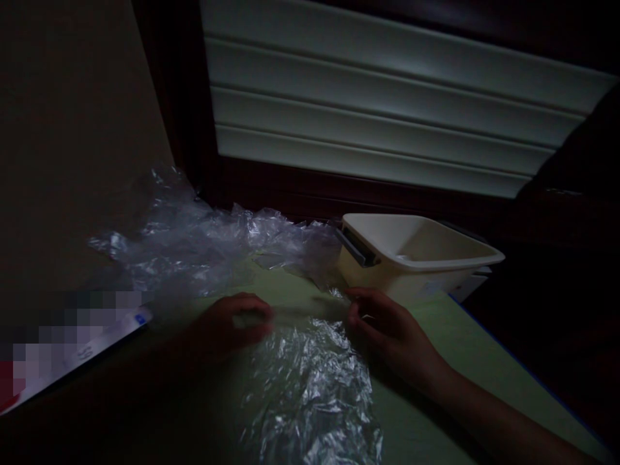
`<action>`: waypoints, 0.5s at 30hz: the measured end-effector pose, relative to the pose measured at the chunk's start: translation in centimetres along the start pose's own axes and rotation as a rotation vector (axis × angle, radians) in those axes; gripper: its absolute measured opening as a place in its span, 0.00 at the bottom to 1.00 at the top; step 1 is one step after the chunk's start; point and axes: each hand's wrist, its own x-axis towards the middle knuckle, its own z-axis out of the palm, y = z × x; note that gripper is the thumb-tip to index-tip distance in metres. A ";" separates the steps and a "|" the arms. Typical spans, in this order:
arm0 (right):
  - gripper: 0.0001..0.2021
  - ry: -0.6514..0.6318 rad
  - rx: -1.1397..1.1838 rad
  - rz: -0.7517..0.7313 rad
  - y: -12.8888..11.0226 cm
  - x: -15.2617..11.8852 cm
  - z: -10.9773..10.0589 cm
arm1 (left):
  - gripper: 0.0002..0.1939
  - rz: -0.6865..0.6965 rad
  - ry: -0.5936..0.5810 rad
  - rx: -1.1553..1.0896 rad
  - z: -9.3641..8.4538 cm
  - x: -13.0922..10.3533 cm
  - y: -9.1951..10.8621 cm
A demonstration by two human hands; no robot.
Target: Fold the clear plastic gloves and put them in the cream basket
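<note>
A crinkled clear plastic sheet or bag point(320, 394) lies on the green table top, running down to the bottom edge. At its upper left is my left hand point(242, 320), fingers curved and thumb apart, with nothing visible between them. My right hand point(382, 323) hovers by the sheet's upper right corner, its fingers bent with small gaps between them and nothing clearly held. Behind both hands, a heap of crumpled clear plastic point(194, 239) stretches from the left to the bin. The light is dim and the left hand is slightly blurred.
A cream plastic bin point(392, 271) with dark handles stands at the table's back right, near the right hand. A white and red package point(106, 336), partly pixelated, lies at the left. The green table point(484, 361) has a blue right edge. A slatted, dark-framed panel point(368, 110) rises behind.
</note>
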 end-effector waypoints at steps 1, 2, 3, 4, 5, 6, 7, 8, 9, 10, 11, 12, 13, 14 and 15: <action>0.17 -0.009 0.007 0.011 0.1 0.0 -0.1 | 0.12 -0.007 -0.005 -0.026 0.0 0.1 0.0; 0.18 -0.019 0.015 0.026 0.2 0.1 -0.2 | 0.12 -0.017 -0.004 -0.049 0.0 0.1 0.0; 0.20 -0.030 0.027 0.047 0.3 0.1 -0.3 | 0.12 -0.030 -0.002 -0.066 0.0 0.2 0.1; 0.22 -0.042 0.044 0.070 0.5 0.2 -0.4 | 0.12 -0.044 0.002 -0.071 0.0 0.2 0.2; 0.24 -0.056 0.062 0.096 0.6 0.2 -0.5 | 0.13 -0.057 0.007 -0.068 -0.1 0.2 0.3; 0.26 -0.072 0.080 0.121 0.7 0.3 -0.6 | 0.13 -0.066 0.006 -0.062 -0.1 0.2 0.4; 0.27 -0.088 0.095 0.141 0.8 0.4 -0.7 | 0.13 -0.071 0.000 -0.056 -0.1 0.1 0.4; 0.26 -0.103 0.102 0.155 0.9 0.4 -0.7 | 0.14 -0.073 -0.003 -0.050 -0.1 0.1 0.5; 0.24 -0.116 0.097 0.164 1.0 0.5 -0.8 | 0.14 -0.072 -0.005 -0.042 -0.1 0.1 0.5; 0.21 -0.128 0.078 0.168 1.0 0.5 -0.8 | 0.14 -0.070 -0.005 -0.038 -0.2 0.1 0.6; 0.17 -0.137 0.051 0.169 1.0 0.6 -0.8 | 0.13 -0.065 -0.009 -0.040 -0.2 0.1 0.6; 0.15 -0.143 0.022 0.166 1.0 0.6 -0.8 | 0.13 -0.059 -0.015 -0.048 -0.3 0.1 0.6; 0.13 -0.147 -0.005 0.162 1.0 0.6 -0.8 | 0.12 -0.050 -0.023 -0.059 -0.3 0.1 0.6; 0.12 -0.150 -0.025 0.158 0.9 0.6 -0.8 | 0.12 -0.039 -0.035 -0.073 -0.4 0.2 0.6; 0.12 -0.148 -0.035 0.155 0.9 0.6 -0.9 | 0.12 -0.029 -0.048 -0.087 -0.5 0.2 0.6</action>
